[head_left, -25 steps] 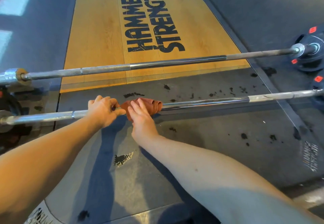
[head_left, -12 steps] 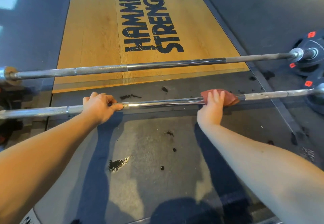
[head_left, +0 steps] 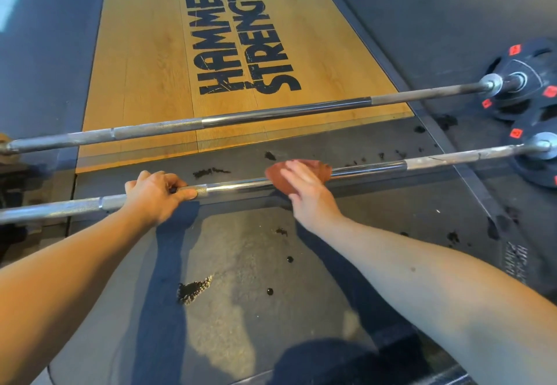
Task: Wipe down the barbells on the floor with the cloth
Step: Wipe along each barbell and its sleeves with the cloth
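Two steel barbells lie across the floor. My left hand [head_left: 158, 193] grips the near barbell [head_left: 367, 169] on its knurled part, left of centre. To its right, my right hand [head_left: 307, 193] presses a reddish-brown cloth [head_left: 280, 176] onto the smooth middle of the same bar, fingers lying flat over the cloth. The cloth folds over the bar and hides that stretch of it. The far barbell [head_left: 271, 113] lies parallel behind, untouched, over the edge of the wooden platform.
Black weight plates [head_left: 530, 89] with red marks sit on both bars' right ends. A wooden platform [head_left: 144, 68] with printed lettering lies beyond. The dark rubber mat [head_left: 241, 264] shows scuffs and black crumbs. A dark knee [head_left: 319, 363] is at the bottom edge.
My right hand slid the cloth right along the near bar, then back left toward the middle. My left hand kept its grip on the bar.
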Demonstrator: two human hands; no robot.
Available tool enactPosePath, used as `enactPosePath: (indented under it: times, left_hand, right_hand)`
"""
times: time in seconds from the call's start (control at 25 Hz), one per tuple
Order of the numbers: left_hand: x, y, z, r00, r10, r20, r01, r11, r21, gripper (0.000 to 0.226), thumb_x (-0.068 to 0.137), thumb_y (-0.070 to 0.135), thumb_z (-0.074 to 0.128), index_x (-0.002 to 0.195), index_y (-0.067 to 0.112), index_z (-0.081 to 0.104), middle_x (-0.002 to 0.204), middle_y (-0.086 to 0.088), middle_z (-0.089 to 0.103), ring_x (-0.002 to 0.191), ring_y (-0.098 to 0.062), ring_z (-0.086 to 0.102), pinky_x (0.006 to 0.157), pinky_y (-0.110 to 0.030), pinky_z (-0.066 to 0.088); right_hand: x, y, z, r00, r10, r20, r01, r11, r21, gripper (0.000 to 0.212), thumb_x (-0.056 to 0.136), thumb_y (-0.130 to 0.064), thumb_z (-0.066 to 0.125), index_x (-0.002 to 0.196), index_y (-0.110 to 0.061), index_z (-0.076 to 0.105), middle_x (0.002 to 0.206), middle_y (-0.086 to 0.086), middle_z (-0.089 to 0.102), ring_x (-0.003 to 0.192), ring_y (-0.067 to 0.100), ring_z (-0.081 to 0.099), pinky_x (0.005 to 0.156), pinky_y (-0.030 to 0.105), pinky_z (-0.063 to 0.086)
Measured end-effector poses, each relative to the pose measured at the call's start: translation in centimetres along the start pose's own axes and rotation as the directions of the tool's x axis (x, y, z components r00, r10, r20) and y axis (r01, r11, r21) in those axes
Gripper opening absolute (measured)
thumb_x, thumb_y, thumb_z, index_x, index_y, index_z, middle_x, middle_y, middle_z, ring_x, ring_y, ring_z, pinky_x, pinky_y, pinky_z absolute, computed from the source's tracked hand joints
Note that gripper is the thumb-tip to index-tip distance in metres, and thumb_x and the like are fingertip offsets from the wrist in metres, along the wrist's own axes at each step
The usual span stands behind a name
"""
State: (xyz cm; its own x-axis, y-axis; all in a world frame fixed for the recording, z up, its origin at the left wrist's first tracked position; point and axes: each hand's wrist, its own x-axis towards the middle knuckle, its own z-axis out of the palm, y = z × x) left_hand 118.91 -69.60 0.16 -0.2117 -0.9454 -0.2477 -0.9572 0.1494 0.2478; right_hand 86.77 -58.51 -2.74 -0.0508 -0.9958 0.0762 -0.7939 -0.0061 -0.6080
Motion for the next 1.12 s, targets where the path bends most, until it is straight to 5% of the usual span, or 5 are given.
enactPosePath:
  times: [0.28, 0.44, 0.68, 0.88, 1.12]
  left_hand:
    - [-0.1, 0.0, 0.1, 1.000, 0.005, -0.011, -0.005, 1.000, 0.017, 0.030, 0.092, 0.064, 0.054, 0.100, 0.036, 0.063, 0.100, 0.003, 0.057, 0.111, -0.025, 0.040, 0.091, -0.045, 0.028]
    - [0.1, 0.1, 0.1, 1.000, -0.007, -0.013, 0.007, 0.999, 0.032, 0.036, 0.093, 0.064, 0.054, 0.107, 0.033, 0.067, 0.101, 0.003, 0.059, 0.112, -0.026, 0.041, 0.094, -0.046, 0.030]
    - [0.1, 0.5, 0.0, 0.997, -0.071, -0.017, 0.071, 0.997, -0.006, 0.043, 0.092, 0.065, 0.055, 0.120, 0.035, 0.068, 0.116, 0.001, 0.061, 0.120, -0.028, 0.041, 0.098, -0.047, 0.030]
    - [-0.3, 2.5, 0.3, 0.984, 0.092, -0.154, -0.103, 0.993, -0.063, 0.024, 0.095, 0.038, 0.065, 0.119, 0.036, 0.068, 0.127, 0.003, 0.059, 0.123, -0.024, 0.042, 0.108, -0.047, 0.028]
    - [-0.6, 5.6, 1.6, 0.961, 0.173, -0.215, -0.180, 0.983, -0.017, 0.015, 0.094, 0.035, 0.062, 0.104, 0.027, 0.069, 0.111, 0.002, 0.062, 0.110, -0.024, 0.047, 0.099, -0.046, 0.034]
  right_hand:
    - [-1.1, 10.6, -9.0, 0.830, 0.453, -0.324, -0.522, 0.836, -0.167, 0.056, 0.096, 0.003, 0.060, 0.150, -0.007, 0.047, 0.163, 0.006, 0.034, 0.154, 0.027, 0.021, 0.121, 0.033, 0.013]
    - [0.2, 3.1, -1.8, 0.878, 0.349, -0.327, -0.414, 0.897, -0.155, 0.046, 0.086, 0.003, 0.061, 0.131, -0.002, 0.057, 0.152, 0.012, 0.045, 0.151, 0.032, 0.022, 0.125, 0.039, 0.021]
    - [1.1, -10.5, 7.9, 0.999, -0.005, -0.037, 0.010, 0.993, 0.119, 0.055, 0.100, 0.002, 0.051, 0.153, -0.006, 0.041, 0.165, 0.003, 0.031, 0.157, 0.019, 0.009, 0.125, 0.029, 0.006]
    - [1.8, -4.2, 3.9, 0.994, -0.086, 0.073, 0.080, 0.993, 0.087, 0.047, 0.098, 0.003, 0.059, 0.144, -0.008, 0.056, 0.157, 0.003, 0.045, 0.150, 0.017, 0.032, 0.124, 0.022, 0.015]
    - [-1.3, 7.8, -6.9, 0.965, 0.229, -0.124, -0.233, 0.972, -0.019, 0.051, 0.100, -0.008, 0.061, 0.149, -0.020, 0.053, 0.159, -0.011, 0.039, 0.146, 0.002, 0.029, 0.121, 0.022, 0.018]
